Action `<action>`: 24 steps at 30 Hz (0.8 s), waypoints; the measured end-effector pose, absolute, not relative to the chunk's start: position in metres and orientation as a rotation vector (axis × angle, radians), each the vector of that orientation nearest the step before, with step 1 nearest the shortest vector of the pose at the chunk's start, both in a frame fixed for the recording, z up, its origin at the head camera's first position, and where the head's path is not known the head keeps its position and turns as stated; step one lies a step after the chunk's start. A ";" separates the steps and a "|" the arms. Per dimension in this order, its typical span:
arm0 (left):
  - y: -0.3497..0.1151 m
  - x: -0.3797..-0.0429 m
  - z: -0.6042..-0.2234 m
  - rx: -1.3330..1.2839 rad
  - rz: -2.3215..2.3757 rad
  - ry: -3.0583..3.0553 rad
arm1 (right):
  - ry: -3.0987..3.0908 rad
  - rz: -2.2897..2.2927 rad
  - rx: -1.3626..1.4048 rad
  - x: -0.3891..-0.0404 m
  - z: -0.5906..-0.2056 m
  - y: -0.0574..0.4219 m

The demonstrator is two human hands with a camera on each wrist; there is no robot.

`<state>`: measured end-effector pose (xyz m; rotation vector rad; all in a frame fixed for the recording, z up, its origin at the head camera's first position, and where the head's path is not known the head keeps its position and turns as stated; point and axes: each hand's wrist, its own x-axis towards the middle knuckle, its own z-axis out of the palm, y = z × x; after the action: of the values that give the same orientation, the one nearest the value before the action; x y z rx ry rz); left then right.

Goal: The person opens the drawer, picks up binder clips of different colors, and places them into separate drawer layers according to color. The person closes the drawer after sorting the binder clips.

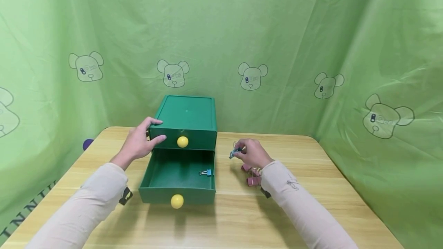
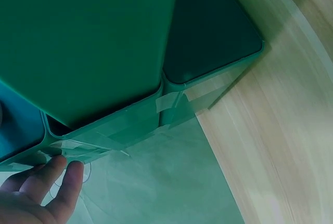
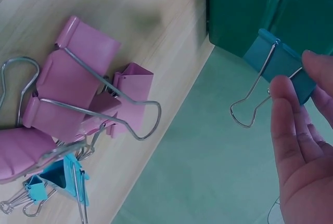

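Observation:
A green two-drawer cabinet (image 1: 187,112) stands on the table, its lower drawer (image 1: 177,196) pulled out. Inside that drawer lies a small blue binder clip (image 1: 206,172), near the right wall. My left hand (image 1: 137,141) rests on the cabinet's upper left corner, thumb across the front and fingers over the top and side. To the right of the cabinet, my right hand (image 1: 254,153) pinches a teal binder clip (image 3: 278,63) between thumb and fingers, raised above the table. Below this hand are pink binder clips (image 1: 253,181), partly hidden by the sleeve in the head view.
Smaller blue binder clips (image 3: 65,177) lie beside the pink ones. Yellow round knobs (image 1: 182,141) stick out from both drawer fronts. Green curtains (image 1: 221,49) hang behind and along the sides of the wooden table (image 1: 311,187).

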<state>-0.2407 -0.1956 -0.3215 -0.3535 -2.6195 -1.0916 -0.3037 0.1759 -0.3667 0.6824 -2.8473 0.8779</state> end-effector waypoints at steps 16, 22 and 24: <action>-0.195 -0.239 -0.322 -0.358 -1.113 -2.623 | -2.818 0.959 0.739 -0.293 -0.362 0.172; -0.196 -0.239 -0.322 -0.367 -1.117 -2.613 | -2.806 0.945 0.742 -0.289 -0.358 0.172; -0.196 -0.240 -0.322 -0.370 -1.121 -2.611 | -2.806 0.947 0.740 -0.287 -0.357 0.172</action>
<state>-0.2396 -0.1957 -0.3223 -0.3701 -2.6111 -1.1206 -0.2874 0.1720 -0.3571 0.7402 -2.8058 0.9470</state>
